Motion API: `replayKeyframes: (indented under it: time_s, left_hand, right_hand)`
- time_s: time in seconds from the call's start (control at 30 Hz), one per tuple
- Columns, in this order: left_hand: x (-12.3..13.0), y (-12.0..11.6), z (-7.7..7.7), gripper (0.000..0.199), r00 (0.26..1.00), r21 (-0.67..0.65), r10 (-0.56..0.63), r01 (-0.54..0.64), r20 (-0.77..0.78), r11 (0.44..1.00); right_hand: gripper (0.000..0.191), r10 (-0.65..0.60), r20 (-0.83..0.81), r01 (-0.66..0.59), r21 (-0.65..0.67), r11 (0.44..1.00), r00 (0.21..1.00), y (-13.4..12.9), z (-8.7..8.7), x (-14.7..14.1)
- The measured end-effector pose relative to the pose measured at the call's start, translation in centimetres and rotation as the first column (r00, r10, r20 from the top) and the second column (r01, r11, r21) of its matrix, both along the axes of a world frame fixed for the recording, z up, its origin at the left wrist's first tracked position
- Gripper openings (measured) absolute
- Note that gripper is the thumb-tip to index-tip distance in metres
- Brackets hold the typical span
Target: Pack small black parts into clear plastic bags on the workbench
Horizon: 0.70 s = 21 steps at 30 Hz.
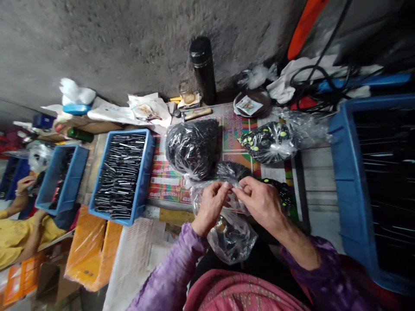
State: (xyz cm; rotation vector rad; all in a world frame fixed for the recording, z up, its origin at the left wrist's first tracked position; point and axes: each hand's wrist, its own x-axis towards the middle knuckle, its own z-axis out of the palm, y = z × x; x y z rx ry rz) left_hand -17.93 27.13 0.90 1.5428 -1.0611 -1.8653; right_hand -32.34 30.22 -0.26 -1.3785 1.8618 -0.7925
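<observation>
Thin clear polythene bag (pixel 231 239), lower centre of frame, dark contents inside; left hand (pixel 210 206) and right hand (pixel 261 203): grips pressed together, pinching gathered neck. Light, soft, slippery; best held at neck.

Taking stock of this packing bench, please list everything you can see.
Blue plastic crate of slender black pieces: 1, blue, centre-left of the bench.
Smaller blue plastic crate: 1, blue, left of it.
Large blue plastic crate: 1, blue, far right.
Clear plastic bag of black pieces: 1, black inside, on a printed sheet.
Clear plastic bag of black and yellow-green pieces: 1, beyond the hands.
Black cylindrical flask: 1, black, by the concrete wall.
Orange plastic piece: 1, orange, lower left.
Co-worker: 1, yellow top, far left.
Clear plastic bag with dark contents: 1, held at its top.
Left hand: 1, pinching that bag.
Right hand: 1, pinching that bag.
</observation>
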Motion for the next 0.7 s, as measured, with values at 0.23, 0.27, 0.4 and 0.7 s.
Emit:
replayKeyframes:
  time_s: [0.23,0.27,0.4,0.7]
  left_hand:
    - [-1.8,-1.8,-1.4,0.027,0.990,0.233,0.104,-0.078,-0.099,0.969]
    - [-1.9,-1.9,-1.5,0.024,0.988,0.230,0.107,-0.079,-0.112,0.970]
    - [-2.0,-2.2,-1.1,0.026,0.979,0.222,0.111,-0.072,-0.170,0.972]
    - [-2.1,-2.4,-0.5,0.047,0.998,0.007,-0.008,0.009,-0.068,1.000]
  right_hand:
    - [0.031,-0.007,0.155,0.014,-0.044,0.999,0.988,1.7,0.5,-0.2]
    - [0.036,-0.050,0.233,0.052,-0.001,0.999,0.971,1.9,0.2,-0.6]
    - [0.053,-0.156,0.543,0.027,0.238,0.971,0.825,1.9,-0.2,-1.6]
    - [0.063,-0.368,0.781,-0.003,0.428,0.904,0.505,1.6,1.5,0.1]
